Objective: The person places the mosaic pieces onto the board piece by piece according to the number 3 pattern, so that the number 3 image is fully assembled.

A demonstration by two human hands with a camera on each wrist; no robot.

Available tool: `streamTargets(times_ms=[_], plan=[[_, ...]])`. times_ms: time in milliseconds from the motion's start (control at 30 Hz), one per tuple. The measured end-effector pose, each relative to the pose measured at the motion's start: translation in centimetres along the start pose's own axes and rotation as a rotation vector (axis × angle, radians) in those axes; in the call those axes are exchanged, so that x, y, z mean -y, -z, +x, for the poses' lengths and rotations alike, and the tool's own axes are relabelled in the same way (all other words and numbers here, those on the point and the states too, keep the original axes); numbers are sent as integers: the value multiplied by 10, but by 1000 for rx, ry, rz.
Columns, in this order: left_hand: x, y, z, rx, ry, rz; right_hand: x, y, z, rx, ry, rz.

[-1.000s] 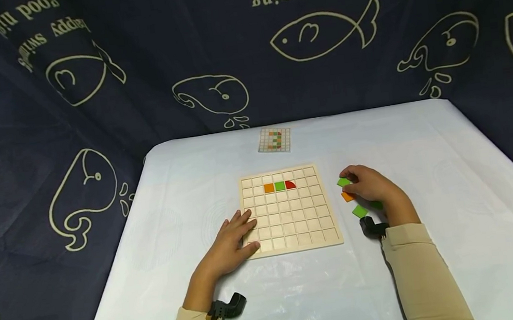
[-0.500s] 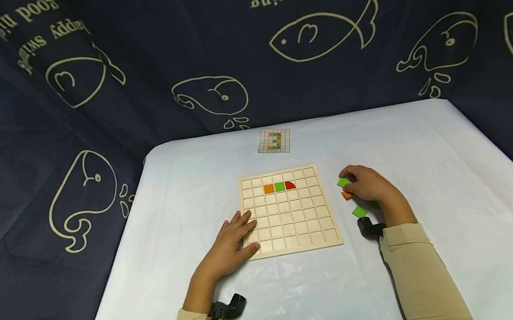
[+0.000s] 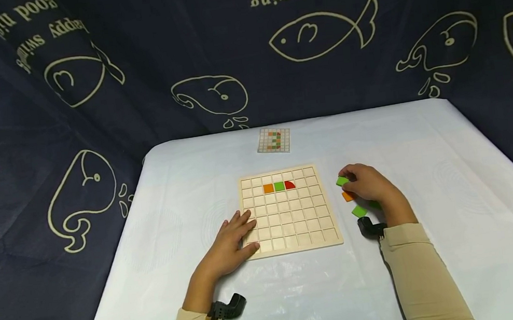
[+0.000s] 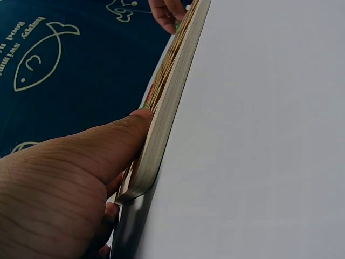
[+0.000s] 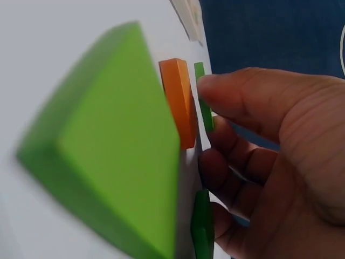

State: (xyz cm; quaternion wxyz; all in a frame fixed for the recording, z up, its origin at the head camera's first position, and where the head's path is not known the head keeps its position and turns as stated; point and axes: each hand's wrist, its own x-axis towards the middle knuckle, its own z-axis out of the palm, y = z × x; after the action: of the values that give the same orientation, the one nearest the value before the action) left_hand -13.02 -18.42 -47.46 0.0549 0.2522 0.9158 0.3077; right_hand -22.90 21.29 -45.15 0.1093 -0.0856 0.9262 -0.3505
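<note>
My left hand (image 3: 230, 246) rests spread on the left edge of a wooden grid board (image 3: 285, 211), thumb near its front corner. In one row of the board lie an orange square (image 3: 268, 188), a green square (image 3: 279, 186) and a red quarter-circle (image 3: 290, 184). Right of the board, my right hand (image 3: 368, 183) pinches a green square tile (image 3: 341, 181) between thumb and fingers, low over the table. Beside it are an orange tile (image 5: 178, 102) and a nearer green tile (image 3: 359, 212). Another green tile (image 5: 202, 224) is partly hidden under the hand in the head view.
A small card (image 3: 274, 141) printed with a coloured grid pattern lies behind the board. White cloth (image 3: 193, 187) covers the table, and a dark blue curtain (image 3: 225, 38) with fish drawings hangs behind and at the sides.
The right hand stays over the same tiles, its fingers shifting only slightly with the green tile. My left hand and the board have not moved.
</note>
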Motion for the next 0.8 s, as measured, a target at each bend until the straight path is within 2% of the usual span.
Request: streamTargets(times_ms=[167,300,800], plan=[[1,-1,0,-17,-18,1,4,-1,0,-2,71,22],[0,0,0,-2,3,-5,11,-5,4,-7,129,26],[-1,1,1,8,15,-8,42,-22,17,18,257,5]])
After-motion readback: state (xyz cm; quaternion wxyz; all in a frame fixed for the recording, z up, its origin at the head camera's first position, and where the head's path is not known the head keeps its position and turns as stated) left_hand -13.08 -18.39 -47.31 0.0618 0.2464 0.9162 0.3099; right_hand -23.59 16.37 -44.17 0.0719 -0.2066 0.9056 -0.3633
